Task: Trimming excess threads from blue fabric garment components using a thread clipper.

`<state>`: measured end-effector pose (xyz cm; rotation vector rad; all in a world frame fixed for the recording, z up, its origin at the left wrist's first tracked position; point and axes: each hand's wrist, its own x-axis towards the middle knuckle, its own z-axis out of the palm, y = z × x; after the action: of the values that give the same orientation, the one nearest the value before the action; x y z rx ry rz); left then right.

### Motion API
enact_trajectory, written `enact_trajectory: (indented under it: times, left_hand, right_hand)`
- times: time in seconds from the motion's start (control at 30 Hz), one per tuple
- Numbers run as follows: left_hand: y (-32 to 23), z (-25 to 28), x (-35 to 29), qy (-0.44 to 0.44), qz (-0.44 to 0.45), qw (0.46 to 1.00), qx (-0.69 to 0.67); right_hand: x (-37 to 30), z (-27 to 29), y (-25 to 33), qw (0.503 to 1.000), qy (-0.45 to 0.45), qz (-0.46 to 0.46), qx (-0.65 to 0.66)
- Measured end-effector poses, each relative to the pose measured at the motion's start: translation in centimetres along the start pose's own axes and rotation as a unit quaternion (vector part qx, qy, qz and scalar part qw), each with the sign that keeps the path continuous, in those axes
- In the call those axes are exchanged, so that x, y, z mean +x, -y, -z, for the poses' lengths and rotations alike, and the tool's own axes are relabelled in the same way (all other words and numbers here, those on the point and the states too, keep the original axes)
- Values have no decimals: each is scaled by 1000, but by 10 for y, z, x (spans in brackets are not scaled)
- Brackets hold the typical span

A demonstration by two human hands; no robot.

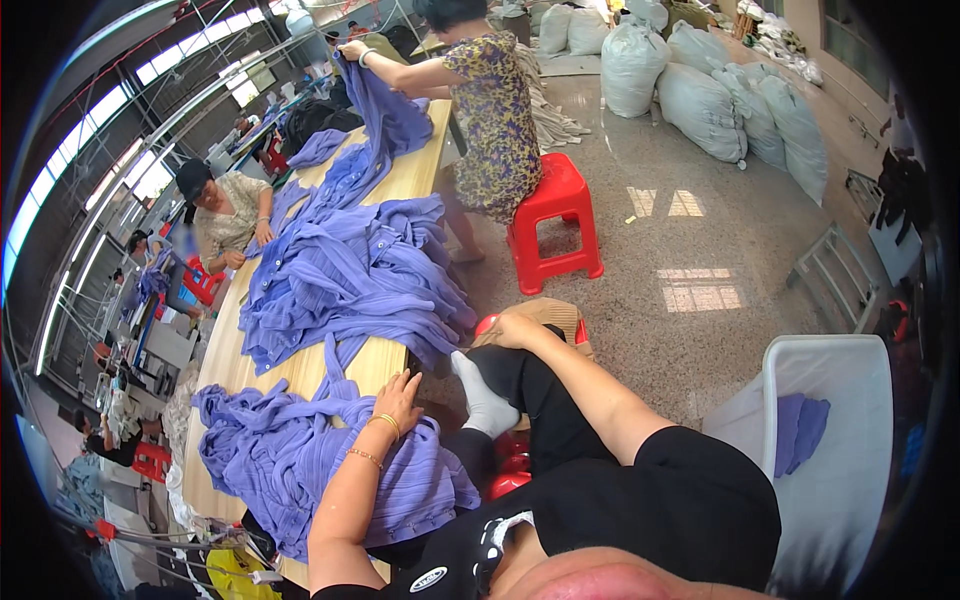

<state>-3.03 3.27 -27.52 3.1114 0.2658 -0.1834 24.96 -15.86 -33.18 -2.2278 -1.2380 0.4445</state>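
My left hand (398, 402) lies with fingers stretched out at the table's near edge, its wrist over a heap of purple-blue ribbed garments (290, 440). My right hand (508, 330) reaches across my bent leg to a red plastic stool (487, 323) topped with brown cardboard (560, 313). Its fingers curl at the stool's edge, partly hidden. A larger pile of the same buttoned garments (345, 275) covers the middle of the wooden table (226, 335), and a strip of cloth links both heaps. My foot in a grey sock (487, 400) is raised beside the table.
A seated person (490, 120) across the table lifts a purple garment; another person (230, 215) handles cloth at its left side. A red stool (556, 225) stands on the floor. At right is a white bin (830, 430) with purple cloth; stuffed white sacks (700, 110) lie behind.
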Motion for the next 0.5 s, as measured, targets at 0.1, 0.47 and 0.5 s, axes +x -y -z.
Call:
enact_trajectory:
  times: [0.1, 0.47, 0.5]
  left_hand:
    - [5, 2, -10, 26, 32, 999, -9]
    - [-6, 1, 7, 30, 19, 999, -26]
    - [-5, 0, 7, 31, 23, 999, -30]
  right_hand:
    - [6, -8, 10, 1000, 25, -14, 12]
    - [5, -5, -18, 1000, 4, -11, 21]
    - [3, -2, -14, 1000, 4, -16, 16]
